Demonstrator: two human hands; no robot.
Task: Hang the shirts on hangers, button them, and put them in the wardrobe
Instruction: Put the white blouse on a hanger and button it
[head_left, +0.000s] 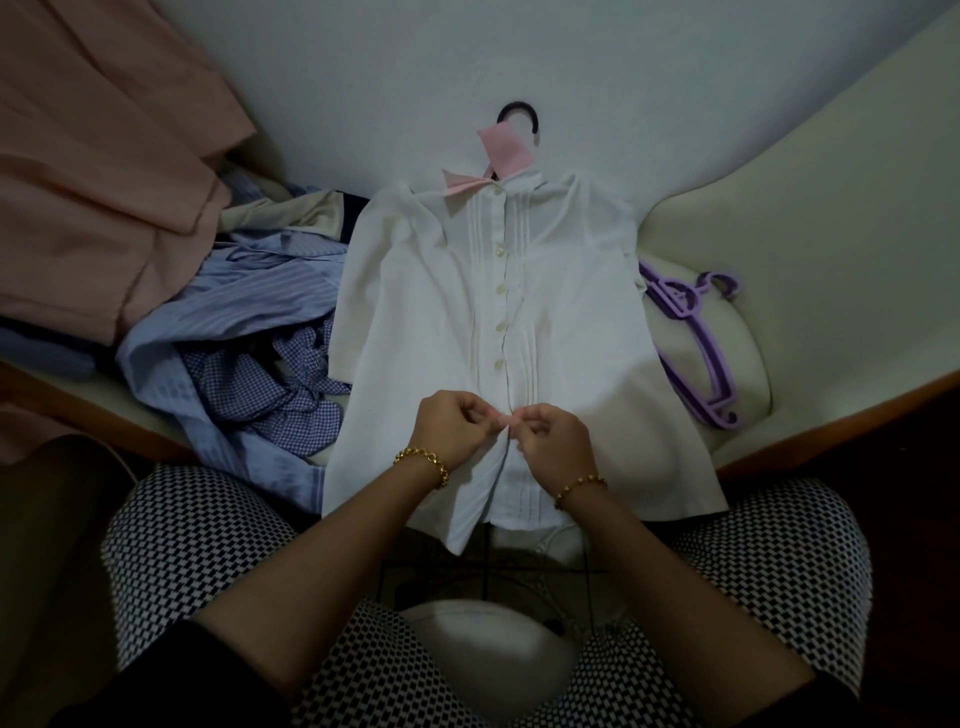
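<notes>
One white shirt (415, 291) lies flat, front up, on a cream cushioned seat (810, 218), with its collar away from the person and its hem just over the near edge, by the knees. It is on one dark hanger (525, 111), of which only the hook shows above the collar, partly covered by a pink strip of cloth (501, 145) at the neck. Down the shirt's front at least five pale buttons can be counted above the hands, all closed; below the hands the two front edges fall apart at the hem. Both hands meet at the front strip, low on the shirt: the left hand (457, 426) has its fingers curled and pinches the left edge of the cloth, and the right hand (553, 441) pinches the facing edge, fingertips almost touching (the button between them is too small to make out). Each wrist carries one gold bracelet (423, 461). Just beside the shirt's right side lie purple hangers (698, 338), stacked, with two hooks showing. To the shirt's left is a heap of clothes: one pale blue striped shirt (234, 322), one blue checked shirt (260, 387) and a large pink garment (104, 156) behind them.
</notes>
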